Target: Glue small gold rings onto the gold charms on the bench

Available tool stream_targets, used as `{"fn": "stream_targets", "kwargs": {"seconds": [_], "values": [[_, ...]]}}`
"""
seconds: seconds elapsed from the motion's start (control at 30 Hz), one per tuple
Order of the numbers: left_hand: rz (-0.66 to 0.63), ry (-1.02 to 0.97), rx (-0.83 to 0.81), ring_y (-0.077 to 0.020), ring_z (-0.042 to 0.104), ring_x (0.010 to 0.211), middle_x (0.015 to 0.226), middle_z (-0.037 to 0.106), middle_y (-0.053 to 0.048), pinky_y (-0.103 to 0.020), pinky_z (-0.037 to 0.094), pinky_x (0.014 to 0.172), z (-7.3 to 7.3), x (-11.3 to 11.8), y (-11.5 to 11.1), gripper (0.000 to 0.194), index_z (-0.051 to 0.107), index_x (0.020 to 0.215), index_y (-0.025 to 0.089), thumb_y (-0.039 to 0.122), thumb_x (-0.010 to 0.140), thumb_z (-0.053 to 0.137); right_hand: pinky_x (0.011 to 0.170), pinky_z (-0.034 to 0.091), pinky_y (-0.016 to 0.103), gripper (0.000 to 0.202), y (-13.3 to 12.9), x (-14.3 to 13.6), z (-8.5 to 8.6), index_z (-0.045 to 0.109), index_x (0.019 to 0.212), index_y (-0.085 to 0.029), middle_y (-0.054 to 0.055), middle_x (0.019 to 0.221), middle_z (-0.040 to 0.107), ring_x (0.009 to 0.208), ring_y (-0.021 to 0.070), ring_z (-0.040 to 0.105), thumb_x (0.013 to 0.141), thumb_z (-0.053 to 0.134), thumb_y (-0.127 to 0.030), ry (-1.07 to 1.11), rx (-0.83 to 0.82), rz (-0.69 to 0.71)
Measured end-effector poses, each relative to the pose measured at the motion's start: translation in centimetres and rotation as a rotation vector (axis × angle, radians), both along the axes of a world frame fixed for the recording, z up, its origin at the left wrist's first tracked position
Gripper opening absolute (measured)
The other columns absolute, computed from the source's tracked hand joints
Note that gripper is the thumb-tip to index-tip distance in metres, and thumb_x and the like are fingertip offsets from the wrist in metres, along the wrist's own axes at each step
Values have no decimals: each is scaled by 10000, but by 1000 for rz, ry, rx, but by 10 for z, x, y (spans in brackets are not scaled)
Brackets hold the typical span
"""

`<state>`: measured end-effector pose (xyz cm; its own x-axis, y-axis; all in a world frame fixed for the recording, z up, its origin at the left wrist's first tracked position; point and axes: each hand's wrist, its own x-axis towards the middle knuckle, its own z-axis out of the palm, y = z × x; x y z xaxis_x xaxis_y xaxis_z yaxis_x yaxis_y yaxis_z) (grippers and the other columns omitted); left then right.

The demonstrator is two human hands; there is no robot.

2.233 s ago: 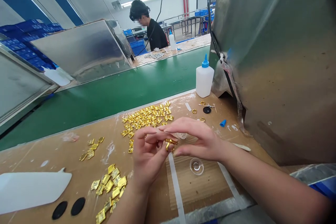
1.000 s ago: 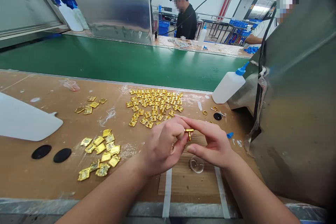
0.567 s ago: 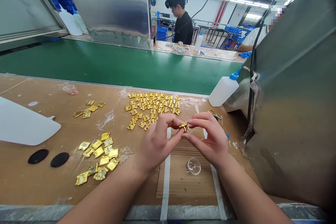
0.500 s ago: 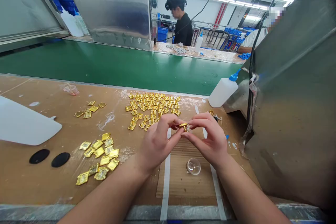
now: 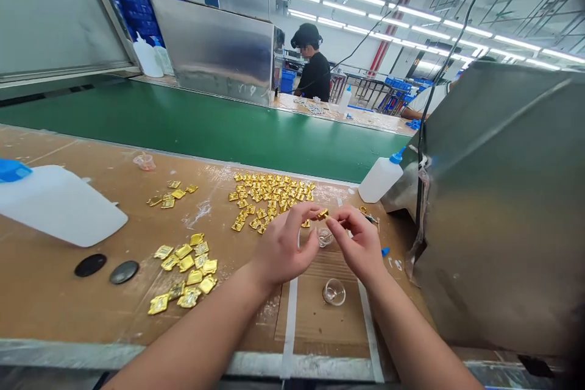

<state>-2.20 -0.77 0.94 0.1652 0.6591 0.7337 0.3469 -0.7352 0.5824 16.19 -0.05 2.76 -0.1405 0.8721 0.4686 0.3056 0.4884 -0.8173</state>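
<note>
A small gold-coloured metal piece is held up between my two hands over the cardboard mat. My left hand has its curled fingers on the left side of the piece, with the thumb lower and apart from it. At the right edge of the piece, the bent fingers and thumb of my right hand close in; what else lies between them is too small to tell. Below the hands stands a small clear cup. Behind the fingertips another clear cup partly shows. Many gold pieces lie spread beyond my left hand.
More gold pieces lie at left, near two black discs and a large white bottle. A white squeeze bottle leans by the metal panel. Beyond runs a green conveyor belt; a person works across it.
My left thumb has dropped away from the gold piece, and the piece is tilted differently. The view has shifted, showing more ceiling and the clear cup behind my fingers.
</note>
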Motion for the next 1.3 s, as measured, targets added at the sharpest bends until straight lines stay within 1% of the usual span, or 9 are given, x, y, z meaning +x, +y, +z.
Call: {"fn": "stream_targets", "kwargs": {"seconds": [0.17,0.3,0.63,0.77,0.87,0.93,1.0,1.13,1.3], "values": [[-41,-53,-71,-224,709,1206,1334,721,-97,-416,565,1067,4,-2,2,545,474,1424,247,107,915,613,578,372,255,352,4,-1,17,655,810,-185,-18,672,546,604,111,437,896,754,-512,277,-373,67],[-98,-160,-189,-231,739,1144,1288,761,-106,-429,598,1024,9,-3,2,351,630,1344,216,246,995,617,502,297,215,401,0,-4,32,645,828,-178,-30,673,486,591,98,399,809,828,-533,489,-549,145],[-165,-257,-268,-232,752,1151,1264,780,-86,-411,591,1053,9,1,-1,327,744,1287,209,356,1040,588,479,301,190,393,-12,-17,33,610,793,-176,-43,701,436,608,92,416,773,862,-476,584,-610,211],[-80,-298,-310,-219,759,1064,1222,792,-81,-373,597,967,11,-1,0,331,733,1279,218,389,1038,583,488,337,205,394,11,-7,36,617,827,-184,-37,675,493,575,90,424,836,763,-549,306,-497,58],[16,-403,-325,-174,716,829,906,776,-39,-289,563,780,12,-6,2,294,745,1105,196,404,1050,545,507,393,215,314,50,2,33,633,854,-182,-20,652,565,546,94,475,926,616,-488,-152,-459,-154],[63,-453,-343,-152,616,662,697,651,8,-260,493,650,11,-9,5,312,726,986,188,415,1051,522,477,376,219,212,78,5,26,631,830,-176,-13,611,589,508,99,491,912,614,-371,-292,-514,-209],[89,-464,-366,-144,529,580,621,556,30,-255,423,573,9,-11,7,332,710,932,189,429,1046,510,444,337,216,169,103,4,16,607,743,-173,-22,526,557,457,97,469,869,648,-278,-363,-581,-223],[115,-396,-359,-147,508,574,629,554,24,-262,383,557,6,-13,8,349,703,888,193,428,1041,496,414,294,202,272,133,-4,-1,562,613,-172,-27,432,511,409,89,448,830,702,-256,-458,-696,-205],[145,-329,-318,-148,516,563,620,567,27,-263,376,558,5,-15,8,357,707,891,199,428,1044,479,434,347,214,219,136,-1,1,643,760,-156,40,644,685,464,99,522,870,667,-345,-413,-652,-188]]}}
